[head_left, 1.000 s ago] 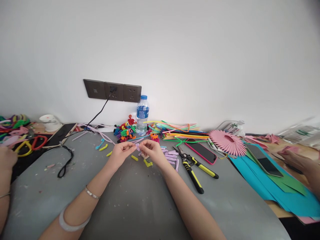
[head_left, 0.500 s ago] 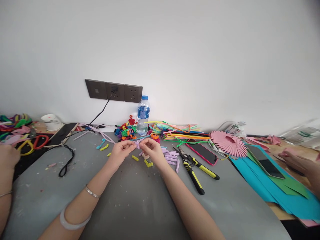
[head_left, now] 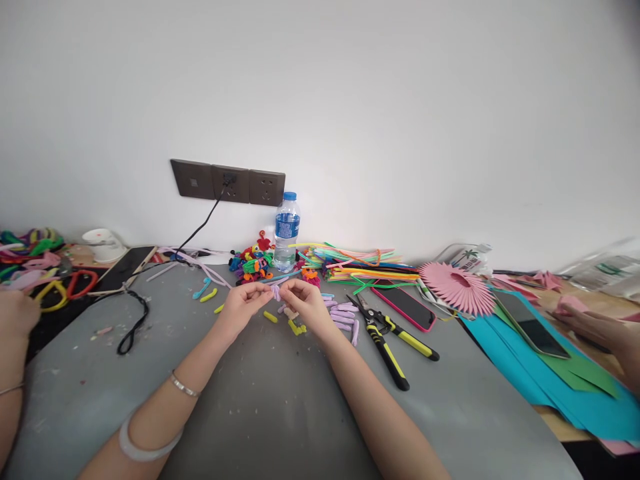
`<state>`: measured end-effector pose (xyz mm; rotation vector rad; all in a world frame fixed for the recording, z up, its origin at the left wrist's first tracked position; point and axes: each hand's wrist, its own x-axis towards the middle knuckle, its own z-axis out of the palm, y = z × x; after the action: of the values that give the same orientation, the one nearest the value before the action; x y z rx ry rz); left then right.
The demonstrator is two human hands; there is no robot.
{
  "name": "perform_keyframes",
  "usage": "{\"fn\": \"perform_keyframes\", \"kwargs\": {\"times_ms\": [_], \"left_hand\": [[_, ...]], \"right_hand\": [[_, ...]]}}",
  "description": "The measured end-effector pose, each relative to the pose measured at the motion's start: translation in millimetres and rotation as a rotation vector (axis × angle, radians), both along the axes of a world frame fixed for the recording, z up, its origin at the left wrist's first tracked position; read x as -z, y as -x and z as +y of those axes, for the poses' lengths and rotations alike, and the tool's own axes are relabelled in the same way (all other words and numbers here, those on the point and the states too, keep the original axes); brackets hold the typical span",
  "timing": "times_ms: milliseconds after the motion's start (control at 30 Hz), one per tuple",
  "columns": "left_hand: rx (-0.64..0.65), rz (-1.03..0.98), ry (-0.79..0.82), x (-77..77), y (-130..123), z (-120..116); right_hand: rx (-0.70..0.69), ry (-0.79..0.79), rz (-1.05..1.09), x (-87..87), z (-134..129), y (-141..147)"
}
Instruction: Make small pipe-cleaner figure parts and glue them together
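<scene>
Between the fingertips of both hands is a small purple pipe cleaner piece [head_left: 276, 292], bent, held just above the grey table [head_left: 260, 400]. My left hand [head_left: 244, 307] pinches it from the left and my right hand [head_left: 306, 303] from the right, so its ends are partly hidden. Below the hands lie short yellow pipe cleaner pieces [head_left: 297, 327]. Several folded purple pipe cleaner pieces [head_left: 343, 315] rest right of my right hand. Farther right, yellow-and-black pliers [head_left: 386, 337] lie with their handles apart.
A water bottle [head_left: 287, 233] stands by the wall, beside a heap of colourful pipe cleaner figures [head_left: 254, 262]. Behind are a pipe cleaner bundle [head_left: 365, 263] and a pink-edged phone [head_left: 405, 305]. A black cable [head_left: 135, 320] lies left. Other people's hands appear at the left [head_left: 20, 320] and right [head_left: 600, 327] edges.
My fingers have shifted slightly around the purple pipe cleaner piece, and both hands stay in the same place. The hand at the right edge has moved a little with its pink paper.
</scene>
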<state>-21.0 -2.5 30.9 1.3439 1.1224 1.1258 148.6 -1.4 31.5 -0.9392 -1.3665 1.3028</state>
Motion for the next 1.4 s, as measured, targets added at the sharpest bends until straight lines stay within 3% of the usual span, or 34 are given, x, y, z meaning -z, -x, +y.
{"fn": "perform_keyframes", "kwargs": {"times_ms": [667,1067,1400], "left_hand": [[0.004,0.001,0.013,4.2,1.2,1.9],[0.0,-0.177,0.157,-0.8,-0.3,2.5],[-0.037,-0.281,0.18,-5.1,3.5,3.6]], "right_hand": [[-0.024,0.009,-0.013,4.6,1.3,-0.2],[0.239,-0.146,0.072,11.2,8.1,-12.4],[0.26,-0.096,0.159,12.1,10.1,-13.0]]}}
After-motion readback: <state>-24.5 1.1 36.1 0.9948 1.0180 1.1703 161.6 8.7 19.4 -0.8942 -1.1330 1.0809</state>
